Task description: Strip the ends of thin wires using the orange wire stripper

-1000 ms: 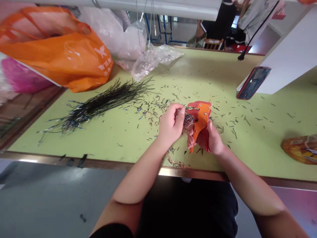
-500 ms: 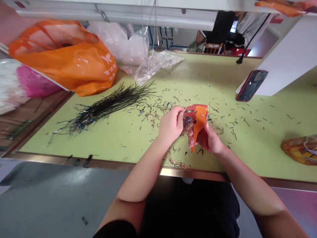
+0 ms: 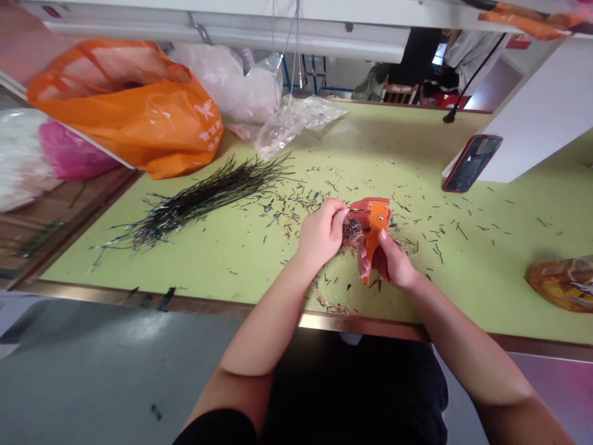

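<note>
My right hand (image 3: 393, 259) is wrapped round the handles of an orange and red wire stripper (image 3: 377, 225), whose jaws point left. Close to those jaws, my left hand (image 3: 324, 232) is closed in a pinch on a thin wire (image 3: 349, 211), and the wire's end reaches the jaws. Most of the wire is hidden by my fingers. Below the tool and between my hands lies a heap of wire scraps (image 3: 351, 235), partly covered. A long bundle of black wires (image 3: 208, 194) with bluish ends rests on the green table to the left.
Snippets of black insulation are strewn over the green tabletop (image 3: 463, 278). An orange bag (image 3: 139, 117) and clear plastic bags (image 3: 296, 120) stand at the back left. A phone (image 3: 472, 162) leans on a white panel at right. An orange-brown package (image 3: 563, 282) sits at the right edge.
My right hand's fingers have squeezed the wire stripper's handles closer together. My left hand keeps its pinch beside the jaws. The whole view has shifted slightly.
</note>
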Available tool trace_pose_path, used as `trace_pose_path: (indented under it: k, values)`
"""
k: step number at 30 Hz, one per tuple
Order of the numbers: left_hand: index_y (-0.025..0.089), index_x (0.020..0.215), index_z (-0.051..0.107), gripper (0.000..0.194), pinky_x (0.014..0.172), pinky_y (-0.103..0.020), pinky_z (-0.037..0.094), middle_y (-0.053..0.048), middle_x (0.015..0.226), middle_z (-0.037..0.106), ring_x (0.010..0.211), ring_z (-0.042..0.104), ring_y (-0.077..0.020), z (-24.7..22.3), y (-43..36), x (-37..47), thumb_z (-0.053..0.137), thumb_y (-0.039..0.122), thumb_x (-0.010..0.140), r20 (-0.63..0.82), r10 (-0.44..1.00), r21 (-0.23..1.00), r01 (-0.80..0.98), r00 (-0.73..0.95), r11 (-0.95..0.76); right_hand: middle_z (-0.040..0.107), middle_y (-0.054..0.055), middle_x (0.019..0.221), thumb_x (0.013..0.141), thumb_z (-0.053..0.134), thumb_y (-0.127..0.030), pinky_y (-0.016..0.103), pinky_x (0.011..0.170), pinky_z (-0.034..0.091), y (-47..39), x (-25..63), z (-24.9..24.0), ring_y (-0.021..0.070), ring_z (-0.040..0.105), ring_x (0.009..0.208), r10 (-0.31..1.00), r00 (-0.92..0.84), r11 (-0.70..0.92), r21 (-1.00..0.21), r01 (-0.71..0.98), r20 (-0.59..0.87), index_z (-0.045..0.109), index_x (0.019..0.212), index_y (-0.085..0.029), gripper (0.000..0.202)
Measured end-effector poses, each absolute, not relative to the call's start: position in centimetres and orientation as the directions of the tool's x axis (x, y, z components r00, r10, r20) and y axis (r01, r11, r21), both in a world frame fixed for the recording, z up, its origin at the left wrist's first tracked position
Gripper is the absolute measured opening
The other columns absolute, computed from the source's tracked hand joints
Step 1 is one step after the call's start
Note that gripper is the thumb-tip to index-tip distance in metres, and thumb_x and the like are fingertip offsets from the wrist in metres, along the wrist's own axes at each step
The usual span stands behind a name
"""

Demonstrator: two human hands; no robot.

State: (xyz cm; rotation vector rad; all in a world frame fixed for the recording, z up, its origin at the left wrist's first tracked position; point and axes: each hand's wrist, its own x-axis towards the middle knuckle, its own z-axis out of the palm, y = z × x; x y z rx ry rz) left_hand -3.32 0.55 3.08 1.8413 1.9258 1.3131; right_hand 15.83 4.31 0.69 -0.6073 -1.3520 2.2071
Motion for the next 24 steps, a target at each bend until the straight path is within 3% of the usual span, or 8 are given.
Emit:
trace_pose_path:
  k: [15, 21, 24]
  values:
    - [0.025, 0.101, 0.062, 0.025, 0.056, -0.030, 0.032, 0.002, 0.068, 0.065, 0.056, 0.056, -0.0179, 3.0, 0.7, -3.0, 0.043, 0.037, 0.111, 0.434, 0.886, 0.555, 0.823, -0.162, -0.121, 0.039, -0.008, 0.043, 0.089, 0.065, -0.082, 0.026, 0.036, 0.037, 2.9, 14.6, 0.1, 0.0103, 0.036, 0.033, 0.751, -0.654, -0.293, -0.934, -0.206, -0.092, 0.049, 0.062, -0.024, 0.066]
    - [0.025, 0.099, 0.062, 0.025, 0.063, -0.030, 0.038, 0.002, 0.073, 0.063, 0.062, 0.054, -0.0167, 2.6, 0.8, -3.7, 0.043, 0.034, 0.112, 0.494, 0.841, 0.616, 0.771, -0.221, -0.159, 0.047, -0.006, 0.048, 0.088, 0.067, -0.081, 0.026, 0.039, 0.040, 2.5, 14.5, 0.1, 0.0114, 0.041, 0.037, 0.730, -0.684, -0.281, -0.909, -0.308, 0.005, 0.058, 0.070, -0.023, 0.062]
    - [0.024, 0.097, 0.058, 0.034, 0.066, -0.029, 0.042, 0.000, 0.082, 0.062, 0.069, 0.056, -0.0161, 2.0, 1.8, -6.2, 0.040, 0.046, 0.114, 0.583, 0.692, 0.715, 0.674, -0.427, -0.187, 0.048, -0.005, 0.052, 0.089, 0.070, -0.075, 0.028, 0.045, 0.046, 3.2, 15.5, 1.4, 0.0128, 0.044, 0.043, 0.824, -0.556, -0.207, -0.855, -0.476, 0.110, 0.060, 0.071, -0.024, 0.055]
